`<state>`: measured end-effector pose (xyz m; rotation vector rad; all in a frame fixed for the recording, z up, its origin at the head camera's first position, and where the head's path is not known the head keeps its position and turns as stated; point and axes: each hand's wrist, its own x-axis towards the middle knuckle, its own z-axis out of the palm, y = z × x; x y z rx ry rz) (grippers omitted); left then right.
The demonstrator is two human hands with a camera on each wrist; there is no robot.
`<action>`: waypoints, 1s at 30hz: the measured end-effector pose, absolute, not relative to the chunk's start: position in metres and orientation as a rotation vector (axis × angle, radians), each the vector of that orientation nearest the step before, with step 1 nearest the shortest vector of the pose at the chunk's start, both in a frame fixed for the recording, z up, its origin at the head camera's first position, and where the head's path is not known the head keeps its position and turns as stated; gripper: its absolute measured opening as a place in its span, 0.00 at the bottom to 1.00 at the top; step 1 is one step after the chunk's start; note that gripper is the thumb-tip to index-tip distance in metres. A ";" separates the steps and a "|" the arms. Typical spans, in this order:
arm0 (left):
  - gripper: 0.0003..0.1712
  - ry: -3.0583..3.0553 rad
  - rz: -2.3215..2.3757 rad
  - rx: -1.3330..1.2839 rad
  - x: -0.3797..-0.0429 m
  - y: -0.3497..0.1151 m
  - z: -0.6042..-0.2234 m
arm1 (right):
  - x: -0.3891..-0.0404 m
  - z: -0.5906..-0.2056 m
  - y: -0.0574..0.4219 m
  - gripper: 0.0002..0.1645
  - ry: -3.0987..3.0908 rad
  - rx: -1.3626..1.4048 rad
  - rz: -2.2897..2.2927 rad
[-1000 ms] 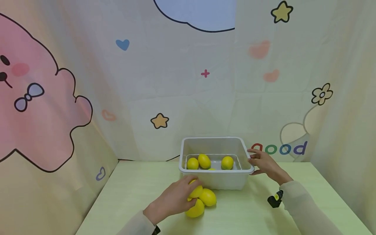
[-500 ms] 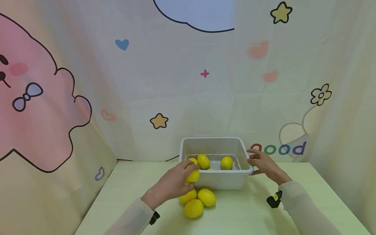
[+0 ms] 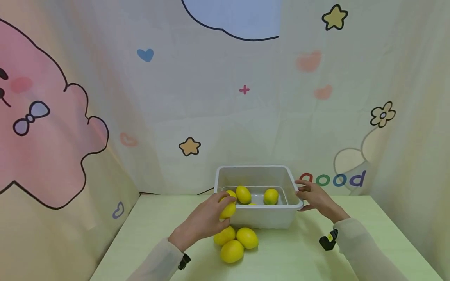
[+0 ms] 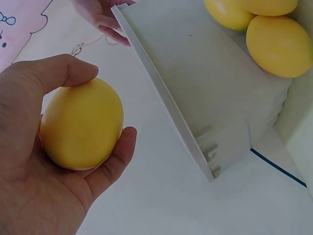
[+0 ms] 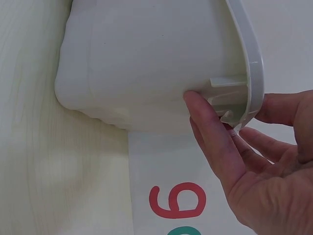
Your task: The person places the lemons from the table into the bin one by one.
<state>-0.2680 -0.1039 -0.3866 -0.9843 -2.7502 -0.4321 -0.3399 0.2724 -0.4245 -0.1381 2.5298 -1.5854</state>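
My left hand [image 3: 204, 219] grips a yellow lemon [image 4: 83, 125] between thumb and curled fingers, raised beside the front left corner of a white plastic bin [image 3: 263, 216]. From the left wrist view, the held lemon is outside the bin wall. Three lemons [image 3: 232, 251] lie clustered on the table in front of the bin, below this hand. Inside the bin sit several more lemons [image 3: 270, 196], some partly hidden by its front rim and my left hand. At the bin's right side, my right hand [image 5: 274, 181] holds the rim [image 5: 254, 73], fingers on both sides of it.
The pale wood-grain table [image 3: 168, 218] ends at a printed cloth backdrop [image 3: 211, 97] close behind the bin. Cloth also hangs along the left and right sides. A dark line [image 4: 279, 168] runs along the table's back edge, left of the bin.
My left hand has lifted a lemon off the group in front, up to the bin's front left corner, uncovering the lemons beneath. My right hand has stayed at the rim.
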 end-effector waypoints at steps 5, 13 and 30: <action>0.30 -2.743 -0.429 -0.979 -0.268 -0.104 -0.386 | -0.340 -0.427 0.273 0.38 2.536 -0.131 -1.574; 0.30 -2.708 -0.459 -0.989 -0.270 -0.102 -0.385 | -0.337 -0.429 0.272 0.38 2.544 -0.125 -1.569; 0.31 -2.741 -0.522 -0.916 -0.308 -0.091 -0.368 | -0.340 -0.425 0.271 0.37 2.547 -0.133 -1.575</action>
